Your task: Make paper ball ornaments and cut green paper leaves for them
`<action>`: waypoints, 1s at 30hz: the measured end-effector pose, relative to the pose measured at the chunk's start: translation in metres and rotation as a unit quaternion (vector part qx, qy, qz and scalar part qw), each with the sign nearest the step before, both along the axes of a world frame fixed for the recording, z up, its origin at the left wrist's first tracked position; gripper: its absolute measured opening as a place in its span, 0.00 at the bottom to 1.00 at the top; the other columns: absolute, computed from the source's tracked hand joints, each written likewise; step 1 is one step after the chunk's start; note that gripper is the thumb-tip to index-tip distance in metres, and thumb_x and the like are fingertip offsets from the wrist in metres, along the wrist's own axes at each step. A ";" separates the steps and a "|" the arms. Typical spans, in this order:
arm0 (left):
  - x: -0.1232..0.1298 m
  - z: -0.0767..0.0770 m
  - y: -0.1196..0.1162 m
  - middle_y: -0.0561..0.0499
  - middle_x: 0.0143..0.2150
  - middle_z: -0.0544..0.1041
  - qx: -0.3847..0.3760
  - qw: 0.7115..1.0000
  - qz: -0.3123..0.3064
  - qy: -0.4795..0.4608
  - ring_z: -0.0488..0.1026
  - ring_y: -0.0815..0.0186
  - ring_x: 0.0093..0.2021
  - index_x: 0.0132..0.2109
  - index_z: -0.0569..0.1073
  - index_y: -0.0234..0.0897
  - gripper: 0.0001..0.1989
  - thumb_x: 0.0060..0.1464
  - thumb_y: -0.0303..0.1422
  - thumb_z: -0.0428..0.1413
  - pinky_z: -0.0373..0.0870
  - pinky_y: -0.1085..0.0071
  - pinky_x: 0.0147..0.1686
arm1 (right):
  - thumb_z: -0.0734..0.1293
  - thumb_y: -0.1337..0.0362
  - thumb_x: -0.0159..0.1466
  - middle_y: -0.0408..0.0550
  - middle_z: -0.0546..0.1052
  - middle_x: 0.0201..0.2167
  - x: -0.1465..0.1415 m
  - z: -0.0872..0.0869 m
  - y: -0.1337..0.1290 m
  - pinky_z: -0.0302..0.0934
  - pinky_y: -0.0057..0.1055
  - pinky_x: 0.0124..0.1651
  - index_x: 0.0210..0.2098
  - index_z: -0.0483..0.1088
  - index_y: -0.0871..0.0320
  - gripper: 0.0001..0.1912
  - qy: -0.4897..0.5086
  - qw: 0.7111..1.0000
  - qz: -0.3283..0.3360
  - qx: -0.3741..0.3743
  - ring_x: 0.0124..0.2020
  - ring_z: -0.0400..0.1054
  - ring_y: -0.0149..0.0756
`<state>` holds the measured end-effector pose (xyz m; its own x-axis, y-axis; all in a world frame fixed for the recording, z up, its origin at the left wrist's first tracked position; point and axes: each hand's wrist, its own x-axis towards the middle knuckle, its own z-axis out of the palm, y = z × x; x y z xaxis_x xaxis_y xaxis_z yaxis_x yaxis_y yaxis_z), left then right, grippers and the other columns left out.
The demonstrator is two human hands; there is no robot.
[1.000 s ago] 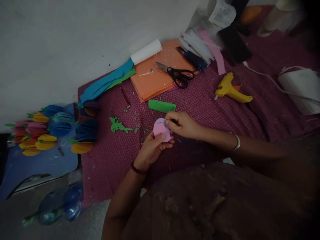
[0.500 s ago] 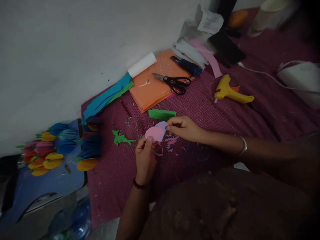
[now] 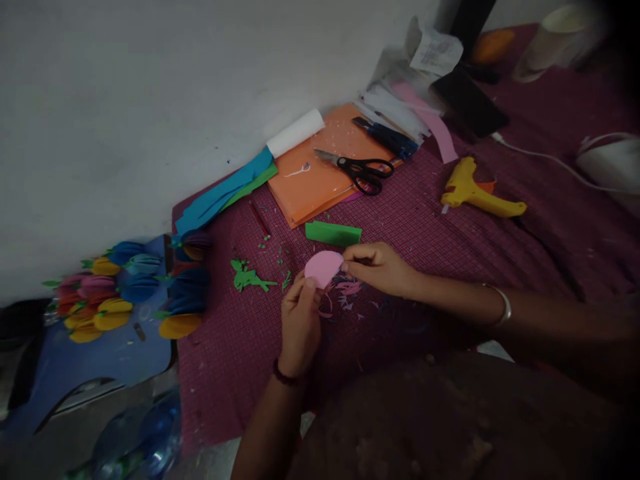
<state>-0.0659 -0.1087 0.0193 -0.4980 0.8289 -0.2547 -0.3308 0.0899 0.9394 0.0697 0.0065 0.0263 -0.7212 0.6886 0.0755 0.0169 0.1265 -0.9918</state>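
Okay, your left hand (image 3: 301,327) has its grip closed on the pink paper (image 3: 321,267); right hand (image 3: 381,270) pinches its edge, likely to steady it. Green strip (image 3: 333,233) beyond, then scissors (image 3: 366,175) on orange sheets (image 3: 300,193), probably for reach.

The pink piece (image 3: 321,269) looks like matt, smooth paper above the woven, checked cloth (image 3: 235,373). From it, at one o'clock, the scissors (image 3: 367,175) pair dull metal blades with black plastic handles, and at two o'clock the glue gun (image 3: 473,191) is smooth yellow plastic. At eight o'clock, the blurred bottles (image 3: 159,443) seem to be glossy, clear blue plastic.
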 end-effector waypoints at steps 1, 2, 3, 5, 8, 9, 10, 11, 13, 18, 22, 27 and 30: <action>0.000 0.000 0.001 0.49 0.43 0.76 -0.001 1.000 -0.001 -0.017 0.72 0.65 0.45 0.37 0.78 0.39 0.11 0.52 0.42 0.60 0.72 0.69 0.45 | 0.63 0.63 0.61 0.39 0.63 0.19 0.000 0.000 0.000 0.50 0.24 0.25 0.23 0.66 0.60 0.11 -0.001 1.000 0.003 -0.002 0.22 0.55 0.25; -0.001 0.001 0.002 0.50 0.41 0.76 -0.003 1.000 -0.002 -0.031 0.73 0.66 0.43 0.36 0.78 0.38 0.11 0.50 0.41 0.61 0.72 0.70 0.44 | 0.63 0.63 0.60 0.39 0.63 0.19 0.000 0.000 0.000 0.50 0.24 0.25 0.23 0.66 0.60 0.11 -0.003 1.000 0.007 -0.006 0.22 0.55 0.25; -0.002 0.000 0.002 0.51 0.38 0.75 -0.005 0.999 -0.001 -0.043 0.73 0.67 0.41 0.34 0.78 0.38 0.10 0.49 0.40 0.62 0.72 0.71 0.41 | 0.63 0.63 0.60 0.39 0.63 0.19 0.001 0.001 0.000 0.50 0.24 0.25 0.23 0.66 0.60 0.11 -0.005 1.000 0.012 -0.009 0.22 0.55 0.25; -0.004 -0.001 0.002 0.54 0.29 0.72 -0.004 0.998 0.003 -0.059 0.71 0.70 0.34 0.30 0.76 0.37 0.09 0.49 0.38 0.62 0.71 0.73 0.37 | 0.63 0.63 0.60 0.39 0.64 0.19 0.001 0.002 0.000 0.51 0.24 0.25 0.23 0.66 0.60 0.11 -0.012 1.000 0.022 -0.014 0.22 0.56 0.26; -0.007 -0.006 0.001 0.57 0.21 0.65 -0.010 0.999 0.011 -0.041 0.66 0.73 0.26 0.27 0.73 0.37 0.10 0.51 0.37 0.61 0.67 0.76 0.31 | 0.62 0.63 0.61 0.41 0.67 0.20 0.003 0.005 0.001 0.53 0.25 0.25 0.24 0.67 0.60 0.11 -0.028 0.999 0.038 -0.016 0.22 0.59 0.27; -0.008 -0.007 0.000 0.57 0.21 0.65 -0.018 1.000 0.014 -0.021 0.64 0.73 0.24 0.26 0.73 0.36 0.11 0.51 0.38 0.60 0.66 0.76 0.30 | 0.61 0.63 0.62 0.41 0.67 0.20 0.003 0.006 0.002 0.54 0.25 0.26 0.24 0.67 0.60 0.11 -0.032 0.998 0.044 -0.014 0.23 0.60 0.27; -0.008 -0.007 -0.001 0.57 0.21 0.65 -0.027 1.000 0.014 0.002 0.63 0.73 0.24 0.26 0.72 0.36 0.12 0.52 0.38 0.59 0.64 0.76 0.29 | 0.60 0.62 0.63 0.42 0.68 0.21 0.004 0.007 0.002 0.55 0.25 0.27 0.25 0.67 0.60 0.12 -0.035 0.998 0.049 -0.013 0.23 0.61 0.27; -0.008 -0.007 -0.002 0.57 0.21 0.65 -0.035 0.999 0.011 0.026 0.63 0.73 0.24 0.25 0.71 0.36 0.13 0.53 0.39 0.59 0.62 0.77 0.28 | 0.59 0.61 0.64 0.42 0.69 0.21 0.004 0.007 0.002 0.56 0.25 0.27 0.25 0.66 0.60 0.14 -0.034 0.998 0.051 -0.013 0.23 0.62 0.28; -0.008 -0.004 -0.004 0.57 0.22 0.65 -0.042 0.997 -0.002 0.069 0.61 0.73 0.24 0.24 0.70 0.36 0.15 0.54 0.39 0.58 0.60 0.76 0.27 | 0.57 0.58 0.66 0.42 0.68 0.22 0.004 0.007 0.003 0.56 0.25 0.27 0.28 0.66 0.60 0.15 -0.029 0.998 0.048 -0.017 0.24 0.62 0.28; -0.006 0.005 -0.006 0.55 0.26 0.68 -0.023 0.971 -0.044 0.233 0.64 0.70 0.29 0.27 0.73 0.37 0.13 0.56 0.37 0.56 0.61 0.74 0.32 | 0.59 0.56 0.66 0.40 0.65 0.23 0.004 0.003 0.003 0.51 0.26 0.28 0.31 0.65 0.60 0.14 -0.067 0.993 0.055 0.077 0.25 0.59 0.28; -0.004 0.005 -0.005 0.53 0.32 0.71 0.011 0.958 -0.046 0.285 0.68 0.68 0.35 0.32 0.76 0.38 0.08 0.57 0.35 0.56 0.64 0.73 0.38 | 0.59 0.62 0.66 0.42 0.65 0.24 0.004 0.000 0.004 0.48 0.28 0.31 0.27 0.62 0.59 0.12 -0.134 0.964 0.075 0.216 0.27 0.58 0.30; -0.006 -0.001 -0.003 0.52 0.41 0.73 0.037 0.984 -0.007 0.175 0.69 0.69 0.35 0.55 0.69 0.46 0.21 0.53 0.35 0.60 0.66 0.74 0.36 | 0.60 0.62 0.65 0.40 0.62 0.23 0.003 -0.003 0.008 0.46 0.27 0.30 0.25 0.61 0.58 0.13 -0.113 0.971 0.042 0.205 0.25 0.56 0.29; -0.007 -0.002 -0.002 0.54 0.32 0.73 0.001 0.978 -0.056 0.203 0.66 0.70 0.29 0.43 0.75 0.40 0.09 0.55 0.37 0.58 0.63 0.74 0.31 | 0.60 0.62 0.65 0.40 0.62 0.22 0.003 -0.004 0.008 0.46 0.27 0.29 0.25 0.60 0.58 0.12 -0.122 0.969 0.039 0.214 0.25 0.56 0.29</action>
